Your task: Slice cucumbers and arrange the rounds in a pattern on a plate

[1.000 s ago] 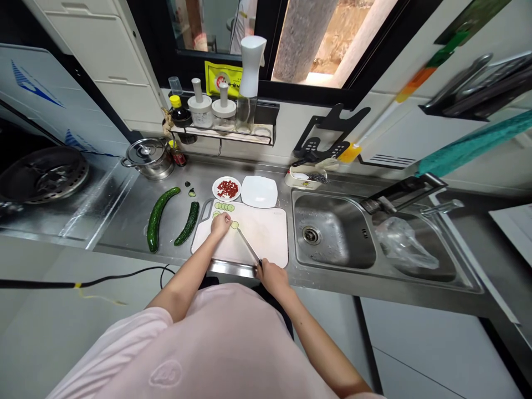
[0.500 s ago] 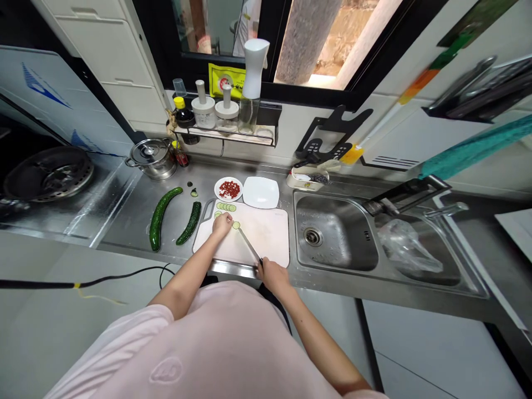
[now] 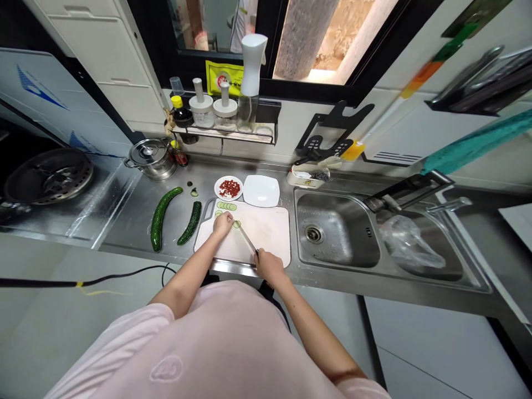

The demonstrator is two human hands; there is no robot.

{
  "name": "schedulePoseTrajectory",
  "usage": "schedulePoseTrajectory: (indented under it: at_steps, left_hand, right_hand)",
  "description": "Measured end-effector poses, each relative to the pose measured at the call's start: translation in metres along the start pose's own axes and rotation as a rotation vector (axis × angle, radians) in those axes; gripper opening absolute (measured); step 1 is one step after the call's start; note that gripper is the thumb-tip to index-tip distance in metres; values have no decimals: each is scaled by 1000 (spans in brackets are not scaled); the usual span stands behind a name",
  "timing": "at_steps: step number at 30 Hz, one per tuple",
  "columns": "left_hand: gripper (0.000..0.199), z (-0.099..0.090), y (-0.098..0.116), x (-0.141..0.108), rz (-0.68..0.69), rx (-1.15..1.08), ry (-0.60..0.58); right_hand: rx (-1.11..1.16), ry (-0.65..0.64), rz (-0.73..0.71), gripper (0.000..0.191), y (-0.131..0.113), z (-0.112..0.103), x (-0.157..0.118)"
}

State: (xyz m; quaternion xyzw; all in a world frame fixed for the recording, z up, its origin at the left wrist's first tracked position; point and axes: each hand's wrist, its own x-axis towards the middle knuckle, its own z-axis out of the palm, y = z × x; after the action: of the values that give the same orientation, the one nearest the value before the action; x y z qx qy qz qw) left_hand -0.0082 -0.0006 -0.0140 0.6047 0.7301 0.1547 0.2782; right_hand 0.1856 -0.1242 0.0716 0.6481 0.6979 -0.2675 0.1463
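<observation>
My right hand (image 3: 270, 266) is wrapped around the handle of a kitchen knife (image 3: 247, 241), whose blade slants up and left over the white cutting board (image 3: 266, 230). At the blade's tip lies a pale green cucumber slice (image 3: 236, 224). Just left of that slice, my left hand (image 3: 224, 223) has its fingers pressed together; what is between them, if anything, is too small to make out. Behind this hand is a row of cucumber slices (image 3: 226, 206), with another slice (image 3: 218, 213) partly covered by the hand. Left of the board rests a dark green cucumber (image 3: 190, 223).
Farther left lies a longer cucumber (image 3: 163, 217), near small cut ends (image 3: 194, 192). Behind the board stand a plate of chopped red pieces (image 3: 229, 198) and a white square plate (image 3: 261, 192). A lidded pot (image 3: 152, 159) is back left; a sink (image 3: 336, 230) is right.
My right hand and the knife have shifted slightly up and left, so the blade's tip now overlaps the slice. My left hand stays almost in place.
</observation>
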Motion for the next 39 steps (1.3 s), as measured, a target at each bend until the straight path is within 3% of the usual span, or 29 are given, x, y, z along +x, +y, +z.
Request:
schedulePoseTrajectory:
  at_steps: [15,39]
  left_hand:
    - [10,0,0,-5,26,14,23]
    - [32,7,-6,-33,262,45,86]
  right_hand:
    - [2,9,35,32,10,10,-20]
    - [12,13,33,31,26,20,-38]
